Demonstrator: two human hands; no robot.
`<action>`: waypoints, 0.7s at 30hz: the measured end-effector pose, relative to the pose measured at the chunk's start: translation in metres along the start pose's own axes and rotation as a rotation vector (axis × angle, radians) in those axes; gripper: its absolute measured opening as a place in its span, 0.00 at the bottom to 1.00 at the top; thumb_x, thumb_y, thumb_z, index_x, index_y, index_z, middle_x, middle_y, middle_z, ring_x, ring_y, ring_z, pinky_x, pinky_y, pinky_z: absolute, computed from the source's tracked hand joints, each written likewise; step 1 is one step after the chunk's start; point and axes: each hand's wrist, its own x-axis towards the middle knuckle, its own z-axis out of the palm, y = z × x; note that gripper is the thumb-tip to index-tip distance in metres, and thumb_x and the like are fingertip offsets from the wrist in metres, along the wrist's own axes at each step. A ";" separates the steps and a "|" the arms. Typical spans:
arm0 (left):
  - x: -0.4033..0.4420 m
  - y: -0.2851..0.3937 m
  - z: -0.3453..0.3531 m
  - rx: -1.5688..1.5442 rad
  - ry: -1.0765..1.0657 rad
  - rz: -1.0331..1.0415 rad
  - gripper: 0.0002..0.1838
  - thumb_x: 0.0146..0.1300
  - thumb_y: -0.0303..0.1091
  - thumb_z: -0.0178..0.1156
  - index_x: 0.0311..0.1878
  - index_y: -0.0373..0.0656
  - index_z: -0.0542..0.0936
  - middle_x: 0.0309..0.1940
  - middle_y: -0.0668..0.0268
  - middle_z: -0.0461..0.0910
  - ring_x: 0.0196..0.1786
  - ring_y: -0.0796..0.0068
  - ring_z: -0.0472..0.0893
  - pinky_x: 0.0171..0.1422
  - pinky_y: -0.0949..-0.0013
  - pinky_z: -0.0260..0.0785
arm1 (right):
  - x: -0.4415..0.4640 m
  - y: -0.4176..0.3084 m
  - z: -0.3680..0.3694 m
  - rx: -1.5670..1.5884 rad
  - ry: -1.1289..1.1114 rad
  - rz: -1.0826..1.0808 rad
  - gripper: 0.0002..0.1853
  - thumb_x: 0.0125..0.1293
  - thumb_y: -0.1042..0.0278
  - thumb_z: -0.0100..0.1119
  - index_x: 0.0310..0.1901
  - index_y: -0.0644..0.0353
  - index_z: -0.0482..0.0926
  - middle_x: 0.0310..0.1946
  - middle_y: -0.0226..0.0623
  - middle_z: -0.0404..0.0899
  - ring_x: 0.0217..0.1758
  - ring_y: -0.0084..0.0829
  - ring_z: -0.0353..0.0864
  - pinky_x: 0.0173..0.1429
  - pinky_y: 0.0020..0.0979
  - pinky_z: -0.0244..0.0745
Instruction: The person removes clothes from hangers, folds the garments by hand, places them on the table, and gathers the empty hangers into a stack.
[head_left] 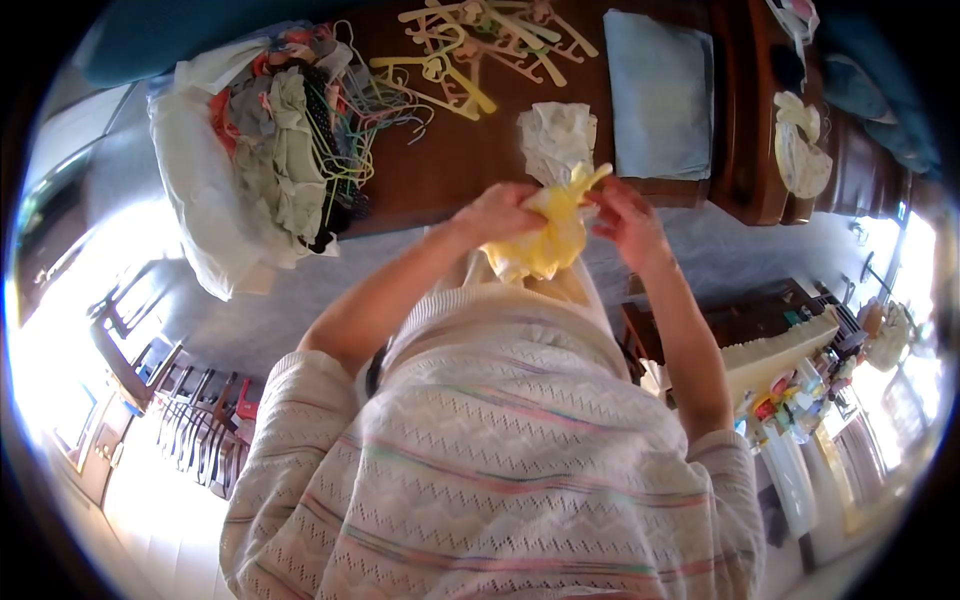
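Observation:
A bunched yellow cloth [548, 235] with paler patches hangs in front of my waist, at the near edge of the brown table. My left hand [500, 212] is closed on its left side, thumb and fingers gripping the fabric. At its upper right, by a twisted tip that sticks up, my right hand [628, 220] has its fingers bent in and pinching the edge. The exact contact of those fingertips is slightly blurred. Just beyond the yellow cloth, a crumpled white cloth [558, 138] lies on the table.
Yellow and pink hangers [470, 50] lie loosely at the table's far side. A light blue folded cloth [660, 95] sits to the right. On the left, a heap of clothes [290, 150] with thin wire hangers [385, 120] fills a white bag [195, 200]. A patterned white cloth [800, 150] lies farther right.

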 end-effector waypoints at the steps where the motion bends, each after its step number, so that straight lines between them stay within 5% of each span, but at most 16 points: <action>1: 0.007 0.001 -0.005 -0.154 -0.019 -0.045 0.20 0.53 0.27 0.60 0.52 0.38 0.75 0.42 0.66 0.80 0.44 0.79 0.78 0.51 0.73 0.71 | 0.000 -0.009 -0.002 -0.114 0.002 -0.056 0.27 0.62 0.62 0.58 0.61 0.57 0.62 0.51 0.38 0.74 0.51 0.25 0.74 0.52 0.31 0.70; 7: 0.030 0.030 -0.005 -0.194 -0.166 -0.025 0.22 0.52 0.27 0.61 0.52 0.36 0.74 0.43 0.66 0.79 0.45 0.79 0.77 0.52 0.73 0.69 | 0.014 -0.031 -0.013 -0.718 -0.155 -0.408 0.44 0.51 0.62 0.68 0.66 0.61 0.54 0.60 0.40 0.66 0.65 0.30 0.62 0.66 0.35 0.57; 14: 0.095 0.047 -0.016 0.126 -0.348 -0.003 0.22 0.51 0.29 0.61 0.52 0.40 0.75 0.42 0.69 0.79 0.44 0.82 0.76 0.50 0.75 0.68 | 0.029 -0.024 -0.046 -0.547 -0.173 -0.320 0.40 0.54 0.71 0.64 0.67 0.59 0.54 0.60 0.41 0.64 0.64 0.32 0.62 0.63 0.33 0.61; 17: 0.143 0.035 -0.032 0.717 0.005 0.028 0.26 0.49 0.35 0.63 0.55 0.49 0.73 0.46 0.63 0.78 0.49 0.67 0.77 0.54 0.64 0.68 | 0.055 -0.012 -0.077 -0.715 -0.021 -0.269 0.38 0.55 0.66 0.64 0.65 0.60 0.56 0.59 0.46 0.66 0.62 0.35 0.66 0.58 0.35 0.67; 21: 0.174 -0.001 -0.030 0.896 0.372 -0.153 0.29 0.49 0.36 0.60 0.59 0.56 0.70 0.53 0.63 0.72 0.57 0.62 0.70 0.58 0.57 0.63 | 0.078 0.010 -0.114 -0.771 0.054 -0.191 0.35 0.56 0.62 0.64 0.63 0.62 0.60 0.55 0.50 0.70 0.55 0.36 0.73 0.54 0.33 0.71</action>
